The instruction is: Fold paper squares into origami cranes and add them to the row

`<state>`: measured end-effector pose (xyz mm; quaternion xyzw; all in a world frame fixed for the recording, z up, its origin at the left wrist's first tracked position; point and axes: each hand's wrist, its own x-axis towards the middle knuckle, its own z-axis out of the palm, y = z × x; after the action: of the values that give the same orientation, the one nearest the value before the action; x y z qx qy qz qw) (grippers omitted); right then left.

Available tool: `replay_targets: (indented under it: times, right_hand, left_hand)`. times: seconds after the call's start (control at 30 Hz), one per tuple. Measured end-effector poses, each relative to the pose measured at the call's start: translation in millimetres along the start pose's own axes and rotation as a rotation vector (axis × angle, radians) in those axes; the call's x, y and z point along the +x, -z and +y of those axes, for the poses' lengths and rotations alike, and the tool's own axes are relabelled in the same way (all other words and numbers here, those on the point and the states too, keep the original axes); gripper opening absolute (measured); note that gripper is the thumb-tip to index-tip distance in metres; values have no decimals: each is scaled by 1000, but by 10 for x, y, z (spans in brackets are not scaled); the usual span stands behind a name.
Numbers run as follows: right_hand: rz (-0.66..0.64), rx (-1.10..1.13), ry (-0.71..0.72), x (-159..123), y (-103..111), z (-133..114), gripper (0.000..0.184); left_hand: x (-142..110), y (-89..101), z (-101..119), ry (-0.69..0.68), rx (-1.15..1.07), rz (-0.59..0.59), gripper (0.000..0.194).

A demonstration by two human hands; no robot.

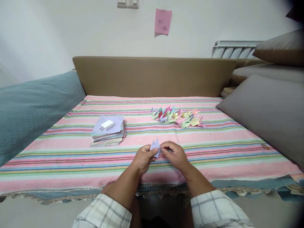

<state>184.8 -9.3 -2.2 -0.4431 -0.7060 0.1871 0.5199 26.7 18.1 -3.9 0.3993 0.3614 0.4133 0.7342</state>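
Observation:
A small lavender folded paper crane (155, 147) is held up over the striped cloth, just in front of me. My left hand (144, 158) is closed on its left side, with the thumb lying across the paper. From the right, my right hand (174, 155) pinches the crane's right tip between thumb and forefinger. Pointed ends of the paper stick up above the left thumb. Farther back, several finished paper cranes (175, 117) in mixed colours stand grouped together. To the left lies a stack of square coloured paper (108, 137), with a white charger plug (107, 125) on top.
The striped cloth (71, 155) covers a sofa seat with a brown backrest (152, 76). A blue-green armrest (35, 104) bounds the left, grey cushions (268, 110) the right. A small brown object (265, 146) lies near the cushions. A pink note (163, 21) hangs on the wall.

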Motion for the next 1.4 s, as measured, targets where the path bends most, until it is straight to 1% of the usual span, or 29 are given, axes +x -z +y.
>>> replay_targets:
  times: [0.23,0.4,0.5,0.57,0.67,0.83,1.0,1.27,1.33,1.4]
  right_hand:
    - [-8,61,-82,12,-19,-30,7]
    - [-26,138,-183,6,-20,-27,7]
    - [-43,207,-263,-5,-29,-5,9]
    - [-52,250,-287,-10,-38,8,10]
    - [-47,274,-288,-13,-50,12,11]
    - [-26,216,-269,-4,-65,-31,13]
    - [6,219,-262,6,-97,-52,13]
    - [13,205,-188,-10,-132,-59,11]
    - [15,255,-220,-17,-150,-53,12]
    - [38,326,-282,-21,-175,-35,16]
  left_hand:
    - [4,-11,-8,-55,53,8,37]
    - [2,-13,-6,-43,22,15,39]
    - [-11,-21,9,-24,0,-3,40]
    - [-14,-25,15,-18,-11,-7,40]
    - [-6,-24,5,-38,-11,15,41]
    - [7,-17,-41,-125,51,57,39]
    - [2,-26,-79,-197,63,71,39]
    - [2,-44,-77,-194,24,86,41]
    - [3,-49,-74,-192,8,88,40]
    - [-1,-57,-66,-181,-14,91,39]
